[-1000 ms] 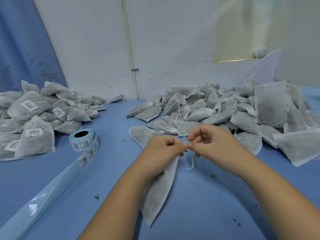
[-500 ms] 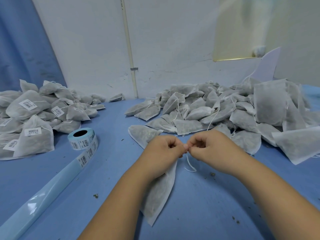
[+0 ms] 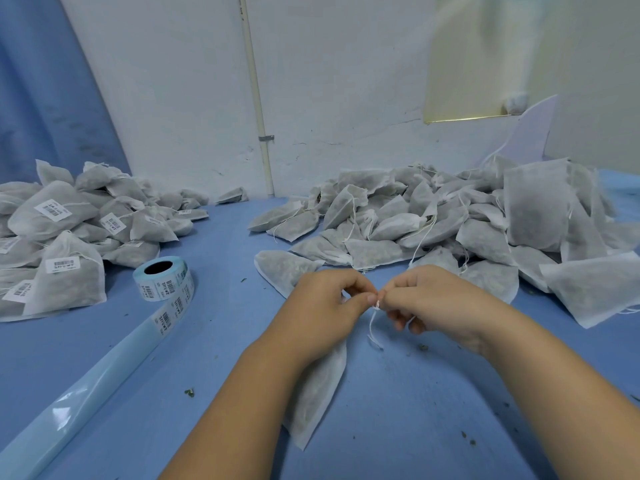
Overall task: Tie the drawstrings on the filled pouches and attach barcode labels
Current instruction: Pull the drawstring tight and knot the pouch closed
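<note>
A filled white mesh pouch (image 3: 317,393) lies on the blue table below my left wrist, partly hidden by my forearm. Its white drawstring (image 3: 374,323) hangs down between my two hands. My left hand (image 3: 322,310) pinches the pouch's gathered neck between thumb and forefinger. My right hand (image 3: 429,299) pinches the drawstring right beside it, fingertips almost touching. A roll of barcode labels (image 3: 162,282) stands to the left, its light blue backing strip (image 3: 79,400) trailing toward the near left corner.
A heap of unlabelled pouches (image 3: 450,223) with loose strings covers the back right of the table. A pile of tied, labelled pouches (image 3: 69,230) sits at the far left. Small green crumbs dot the blue table (image 3: 398,427). A white wall stands behind.
My hands have drawn slightly apart at the pouch neck, and the right hand's fingers have shifted on the string. The pouch stays in place.
</note>
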`<action>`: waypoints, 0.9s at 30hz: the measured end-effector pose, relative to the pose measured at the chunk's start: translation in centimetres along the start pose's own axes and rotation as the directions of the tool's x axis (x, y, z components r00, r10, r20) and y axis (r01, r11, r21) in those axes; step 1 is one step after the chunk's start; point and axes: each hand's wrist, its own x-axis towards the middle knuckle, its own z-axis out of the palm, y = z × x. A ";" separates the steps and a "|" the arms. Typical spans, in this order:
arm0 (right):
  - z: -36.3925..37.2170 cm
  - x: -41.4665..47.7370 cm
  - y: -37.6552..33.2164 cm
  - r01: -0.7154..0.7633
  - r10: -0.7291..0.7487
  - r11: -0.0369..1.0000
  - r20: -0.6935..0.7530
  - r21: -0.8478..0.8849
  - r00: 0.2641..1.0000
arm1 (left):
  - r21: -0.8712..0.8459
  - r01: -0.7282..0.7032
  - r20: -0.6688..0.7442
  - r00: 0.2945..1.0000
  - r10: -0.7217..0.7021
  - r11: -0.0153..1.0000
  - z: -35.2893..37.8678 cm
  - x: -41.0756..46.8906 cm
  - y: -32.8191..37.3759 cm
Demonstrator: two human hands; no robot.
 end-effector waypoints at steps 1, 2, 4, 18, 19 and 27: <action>0.0 0.0 0.0 -0.010 0.010 1.000 0.000 0.017 1.000 | 0.008 -0.008 0.009 1.000 0.008 1.000 -0.1 0.0 0.1; 0.0 0.0 0.0 -0.020 0.020 0.999 -0.002 0.030 1.000 | 0.013 -0.012 0.014 1.000 0.011 1.000 -0.1 0.0 0.2; -0.1 0.0 -0.1 -0.038 0.038 0.998 -0.007 0.054 0.999 | 0.023 -0.010 0.009 1.000 0.009 1.000 -0.2 0.0 0.2; -0.1 -0.1 -0.3 0.060 -0.057 0.997 -0.057 0.045 0.997 | -0.320 0.318 0.158 0.947 -0.281 0.892 -0.9 -0.3 1.5; 0.0 -0.1 -0.3 0.080 -0.078 0.996 -0.071 0.033 0.994 | -0.375 0.341 0.190 0.938 -0.288 0.862 -0.9 -0.2 1.5; 0.4 -0.1 -0.4 0.228 -0.235 0.972 -0.179 -0.057 0.956 | -0.610 0.514 0.361 0.858 -0.366 0.603 -0.9 0.0 1.4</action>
